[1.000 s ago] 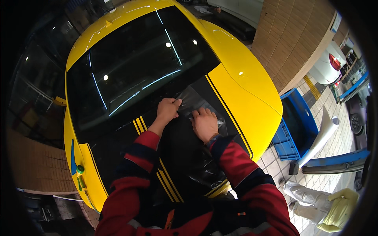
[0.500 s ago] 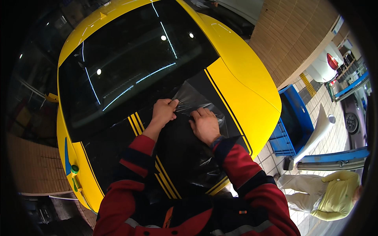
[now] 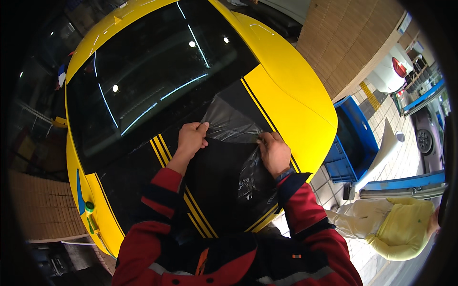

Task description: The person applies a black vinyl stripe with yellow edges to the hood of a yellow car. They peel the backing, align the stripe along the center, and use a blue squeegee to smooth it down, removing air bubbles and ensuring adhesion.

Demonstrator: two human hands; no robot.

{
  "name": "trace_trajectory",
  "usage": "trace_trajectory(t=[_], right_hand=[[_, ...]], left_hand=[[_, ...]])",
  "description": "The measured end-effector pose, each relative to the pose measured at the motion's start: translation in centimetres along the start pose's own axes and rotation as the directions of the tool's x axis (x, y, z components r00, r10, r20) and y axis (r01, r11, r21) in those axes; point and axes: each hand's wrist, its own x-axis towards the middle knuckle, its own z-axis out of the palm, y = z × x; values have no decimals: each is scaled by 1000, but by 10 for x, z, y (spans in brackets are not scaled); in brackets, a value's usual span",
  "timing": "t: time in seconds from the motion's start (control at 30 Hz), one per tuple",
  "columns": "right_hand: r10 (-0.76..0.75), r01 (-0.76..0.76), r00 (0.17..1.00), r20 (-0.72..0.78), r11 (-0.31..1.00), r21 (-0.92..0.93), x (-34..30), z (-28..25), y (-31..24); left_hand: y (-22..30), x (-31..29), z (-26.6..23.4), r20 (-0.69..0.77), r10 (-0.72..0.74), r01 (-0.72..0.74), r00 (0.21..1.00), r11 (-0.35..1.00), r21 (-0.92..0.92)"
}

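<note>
A thin clear plastic film point(image 3: 229, 119) lies wrinkled over the black part of a yellow car's rear lid point(image 3: 217, 181), below the dark rear window point(image 3: 167, 66). My left hand point(image 3: 192, 138) pinches the film's edge between thumb and fingers, near the window. Farther right, my right hand point(image 3: 275, 153) grips the same film beside the black pinstripe. Between the hands the film is drawn taut in creases. A loose, crumpled part point(image 3: 249, 178) hangs below my right hand. Yellow stripes point(image 3: 162, 150) run down the lid left of the film.
On the car's left edge lies a green-handled tool point(image 3: 89, 208) beside a blue blade-shaped piece point(image 3: 80, 190). A blue plastic crate point(image 3: 346, 164) and a white roll point(image 3: 381, 155) stand on the tiled floor at right. A person in a yellow top point(image 3: 405, 229) is at lower right.
My right hand has moved right and taken the film's edge between its fingers. The film between my hands has spread wider and tightened. My left hand keeps its pinch.
</note>
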Motion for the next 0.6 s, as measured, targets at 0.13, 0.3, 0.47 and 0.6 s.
trace_trajectory(t=[0.13,0.3,0.47,0.6], right_hand=[[38,-40,998,41,997,60,-5,9,4],[-16,12,999,43,995,102,-9,10,6],[-57,50,997,57,992,112,-14,12,5],[-75,66,994,76,991,115,-18,12,1]], left_hand=[[-4,-2,-2,11,4,-4,1000,1000,-4],[-9,-5,-3,4,-2,2,1000,1000,-30],[-13,-6,-6,16,-13,15,1000,997,-72],[-12,-8,-11,24,-36,38,999,996,-87]])
